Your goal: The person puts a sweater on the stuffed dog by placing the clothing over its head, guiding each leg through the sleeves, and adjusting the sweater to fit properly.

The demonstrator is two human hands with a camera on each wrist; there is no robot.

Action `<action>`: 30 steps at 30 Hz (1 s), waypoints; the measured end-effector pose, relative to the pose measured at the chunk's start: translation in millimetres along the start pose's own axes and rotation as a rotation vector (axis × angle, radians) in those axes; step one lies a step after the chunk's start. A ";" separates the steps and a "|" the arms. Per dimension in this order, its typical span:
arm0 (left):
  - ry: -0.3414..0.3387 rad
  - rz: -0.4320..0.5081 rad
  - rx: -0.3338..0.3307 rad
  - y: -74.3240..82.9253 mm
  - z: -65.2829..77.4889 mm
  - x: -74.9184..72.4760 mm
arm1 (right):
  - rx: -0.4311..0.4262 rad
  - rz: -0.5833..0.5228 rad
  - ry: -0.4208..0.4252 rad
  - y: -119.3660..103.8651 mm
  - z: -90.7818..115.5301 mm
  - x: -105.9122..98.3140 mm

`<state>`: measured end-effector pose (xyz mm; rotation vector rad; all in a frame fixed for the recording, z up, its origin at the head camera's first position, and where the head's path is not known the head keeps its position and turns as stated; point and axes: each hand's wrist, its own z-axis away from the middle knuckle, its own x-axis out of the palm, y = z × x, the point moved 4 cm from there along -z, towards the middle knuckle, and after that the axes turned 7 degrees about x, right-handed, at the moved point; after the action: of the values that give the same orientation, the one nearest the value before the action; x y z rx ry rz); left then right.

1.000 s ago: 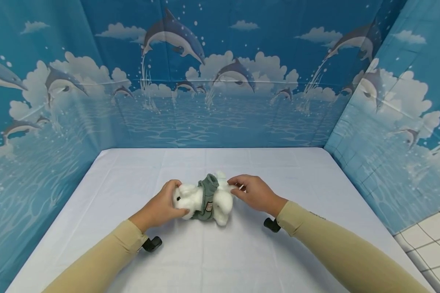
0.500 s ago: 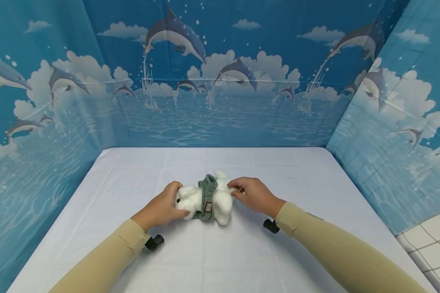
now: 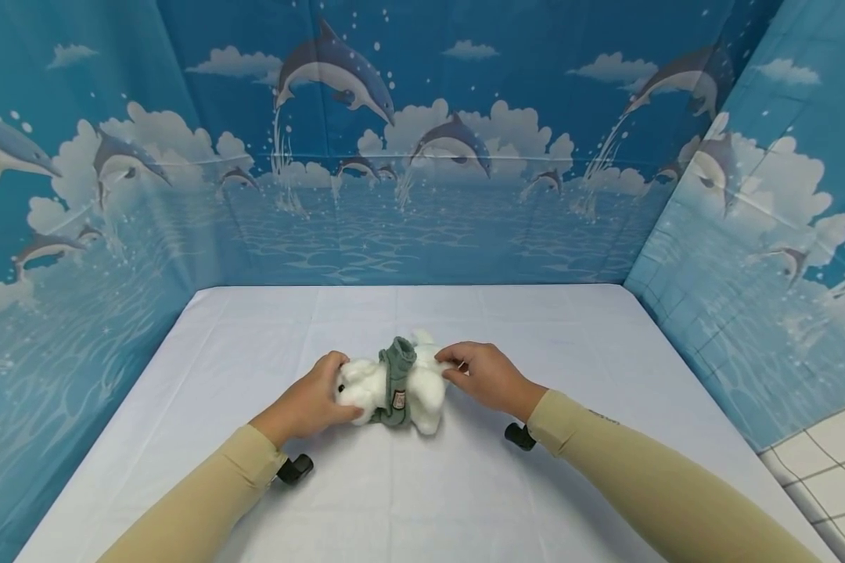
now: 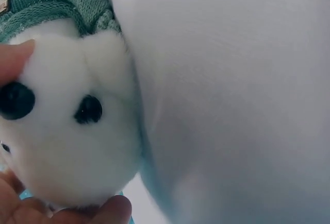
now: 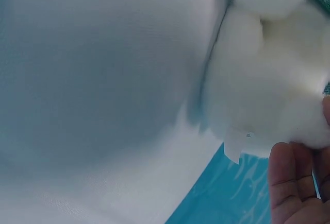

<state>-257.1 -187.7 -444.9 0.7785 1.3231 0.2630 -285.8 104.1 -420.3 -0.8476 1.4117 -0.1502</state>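
A white stuffed animal (image 3: 426, 391) in a green knitted sweater (image 3: 397, 383) lies on its side on the white-covered table (image 3: 422, 500). My left hand (image 3: 313, 397) grips its head from the left. In the left wrist view, the thumb (image 4: 15, 59) lies beside the black nose (image 4: 16, 100), and fingertips curl against the crown. At the toy's rear end, my right hand (image 3: 489, 375) pinches the white plush between thumb and fingers. A small white tag (image 5: 234, 144) sticks out there in the right wrist view. Part of the right fingers' contact is out of frame.
A blue dolphin-print curtain (image 3: 422, 219) borders the table's back and both sides. White tiles (image 3: 834, 477) show at the lower right. Small black devices sit under both cuffs, one by the left wrist (image 3: 296, 469) and one by the right wrist (image 3: 519, 436).
Little differs. The left hand has shifted very slightly to the right at the toy's head, while the right hand has stayed almost still at the rear end.
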 end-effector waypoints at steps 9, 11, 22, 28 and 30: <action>-0.012 -0.056 -0.009 4.6 3.6 -12.5 | -0.100 0.121 -0.008 -7.9 4.2 -3.1; -0.006 -0.113 0.020 11.0 4.8 -16.6 | -0.115 0.147 -0.018 -9.8 5.5 -3.5; 0.361 -0.392 0.535 80.6 13.3 -3.8 | -0.192 0.139 -0.055 -18.2 8.7 -0.8; 0.350 -0.551 0.544 86.9 5.1 13.8 | -0.202 0.120 -0.077 -24.8 8.3 -1.0; 0.359 -0.553 0.507 84.4 3.2 14.9 | -0.202 0.120 -0.075 -26.2 8.1 -0.6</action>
<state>-229.1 -118.8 -402.1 0.7656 1.9250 -0.4095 -268.6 89.4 -404.8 -0.9213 1.4184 0.1170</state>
